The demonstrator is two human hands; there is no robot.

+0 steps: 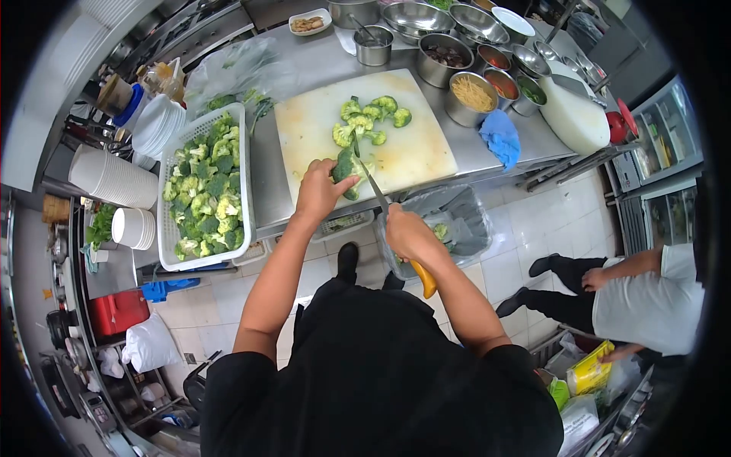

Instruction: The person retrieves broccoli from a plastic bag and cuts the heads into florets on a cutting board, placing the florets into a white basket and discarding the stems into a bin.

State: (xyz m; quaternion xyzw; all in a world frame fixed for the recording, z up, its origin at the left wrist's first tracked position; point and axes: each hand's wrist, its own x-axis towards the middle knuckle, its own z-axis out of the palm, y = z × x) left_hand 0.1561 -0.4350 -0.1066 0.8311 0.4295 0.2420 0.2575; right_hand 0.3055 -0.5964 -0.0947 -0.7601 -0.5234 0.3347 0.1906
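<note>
My left hand (324,186) grips a head of broccoli (348,172) at the near edge of the white cutting board (411,126). My right hand (409,231) is wrapped round a knife with a yellow handle (423,279). The blade (374,185) points away from me, its tip beside the broccoli's stem. Several cut florets (371,114) lie on the board just beyond. Left of the board, a white plastic basket (246,183) holds many more florets.
Metal pots (440,65) and a blue cloth (499,139) stand or lie to the right. A lined bin (468,221) is below the counter edge. Stacked white containers (114,175) are at left. Another person (647,301) is at the right.
</note>
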